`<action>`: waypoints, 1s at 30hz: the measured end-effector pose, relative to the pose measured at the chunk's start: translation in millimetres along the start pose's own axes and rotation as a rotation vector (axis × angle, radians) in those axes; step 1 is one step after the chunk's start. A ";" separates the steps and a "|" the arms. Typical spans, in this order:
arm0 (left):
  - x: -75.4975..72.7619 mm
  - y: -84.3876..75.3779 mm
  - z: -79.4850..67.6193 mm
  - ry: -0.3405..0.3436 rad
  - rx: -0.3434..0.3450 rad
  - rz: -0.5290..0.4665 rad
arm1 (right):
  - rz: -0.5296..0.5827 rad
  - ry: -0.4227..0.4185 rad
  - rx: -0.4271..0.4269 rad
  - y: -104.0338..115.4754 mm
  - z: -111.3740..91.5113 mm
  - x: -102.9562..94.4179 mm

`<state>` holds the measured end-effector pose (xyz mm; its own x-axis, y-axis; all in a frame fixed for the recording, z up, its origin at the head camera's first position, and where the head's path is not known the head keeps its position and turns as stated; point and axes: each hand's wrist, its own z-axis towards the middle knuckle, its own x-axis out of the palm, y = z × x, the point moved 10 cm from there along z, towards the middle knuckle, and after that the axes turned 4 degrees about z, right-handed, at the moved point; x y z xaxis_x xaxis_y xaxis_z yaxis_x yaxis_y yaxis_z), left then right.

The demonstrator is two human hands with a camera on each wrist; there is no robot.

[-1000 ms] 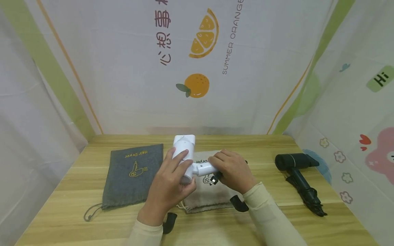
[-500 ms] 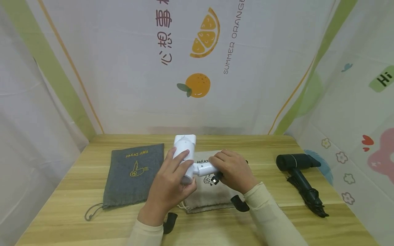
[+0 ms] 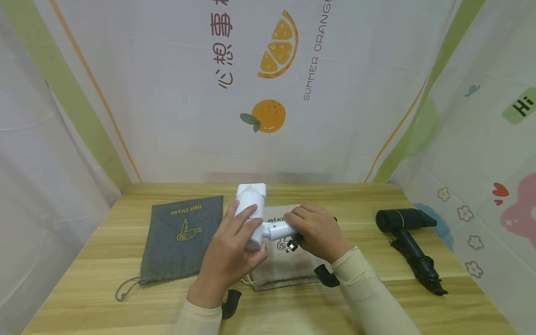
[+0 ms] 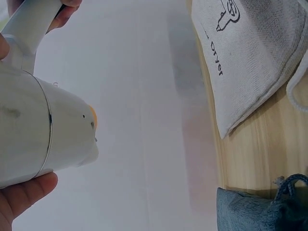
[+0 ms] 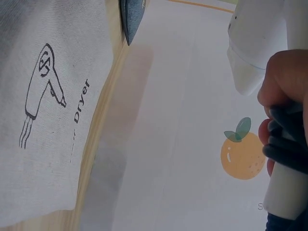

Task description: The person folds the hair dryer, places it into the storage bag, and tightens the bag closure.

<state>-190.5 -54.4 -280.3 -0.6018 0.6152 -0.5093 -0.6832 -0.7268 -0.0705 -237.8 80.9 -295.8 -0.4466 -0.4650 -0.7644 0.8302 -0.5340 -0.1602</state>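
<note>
Both hands hold a white hair dryer (image 3: 250,200) over the beige pouch (image 3: 289,270), its nozzle pointing to the back. My left hand (image 3: 230,246) grips the barrel, fingers over the top and thumb at the near end. My right hand (image 3: 318,232) grips the handle (image 3: 279,230), which sticks out to the right. In the right wrist view, a dark cord (image 5: 288,139) lies wrapped round the handle under the fingers. A plug (image 3: 291,245) with metal prongs pokes out below the right hand. The left wrist view shows the barrel (image 4: 67,120) with a thin shiny ring round it.
A grey drawstring pouch (image 3: 176,251) printed "Hair Dryer" lies flat at left on the wooden table (image 3: 83,265). On the right lies a black hair dryer (image 3: 399,221), its cord bundled round the handle. Printed white curtains (image 3: 180,153) stand behind and at the sides.
</note>
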 end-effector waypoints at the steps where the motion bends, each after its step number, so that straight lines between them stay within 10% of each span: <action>1: 0.0 0.0 0.0 -0.001 0.001 -0.002 | -0.001 0.002 0.000 -0.1 0.2 0.0; 30: 0.0 0.9 -1.1 -0.012 0.006 -0.011 | -0.006 0.024 -0.006 0.1 1.3 2.9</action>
<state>-190.7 -55.4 -281.3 -0.5992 0.6268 -0.4981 -0.6924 -0.7181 -0.0707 -239.5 78.6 -297.3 -0.4439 -0.4448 -0.7779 0.8293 -0.5327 -0.1686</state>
